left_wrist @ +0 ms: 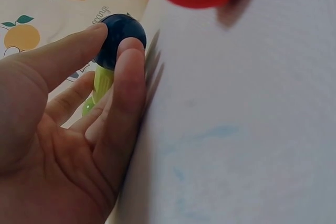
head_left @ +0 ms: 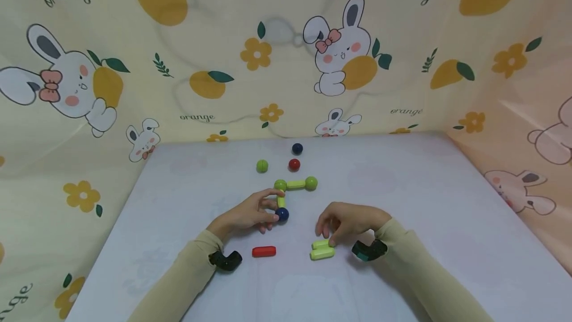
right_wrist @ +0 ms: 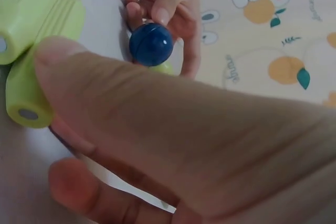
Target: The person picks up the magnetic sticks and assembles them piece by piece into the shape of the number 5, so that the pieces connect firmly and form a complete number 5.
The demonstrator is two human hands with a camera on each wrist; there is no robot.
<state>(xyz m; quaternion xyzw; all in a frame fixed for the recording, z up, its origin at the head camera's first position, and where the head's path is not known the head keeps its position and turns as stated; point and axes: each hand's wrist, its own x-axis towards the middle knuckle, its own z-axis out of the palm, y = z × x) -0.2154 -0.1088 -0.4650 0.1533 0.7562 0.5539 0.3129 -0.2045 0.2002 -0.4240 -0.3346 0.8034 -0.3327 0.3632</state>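
My left hand [head_left: 250, 211] pinches a dark blue ball [head_left: 282, 214] between thumb and finger. That ball sits at the near end of a yellow-green magnetic rod [head_left: 281, 201]; a green ball [head_left: 280, 184] joins its far end to another rod [head_left: 296, 185] with a second green ball [head_left: 311, 183]. My right hand [head_left: 350, 220] is low over two light green magnetic rods [right_wrist: 31, 19] lying side by side. Its thumb tip [right_wrist: 58, 51] touches the rod [right_wrist: 29, 95] closer to the hand, while the other fingers are bent loosely, partly hidden behind the thumb.
A red rod [head_left: 264, 251] lies on the white table between the forearms. Beyond the joined pieces sit a loose green ball [head_left: 262, 165], a red ball [head_left: 294, 165] and a dark blue ball [head_left: 297, 148]. A printed cloth [head_left: 286, 78] rises behind the table.
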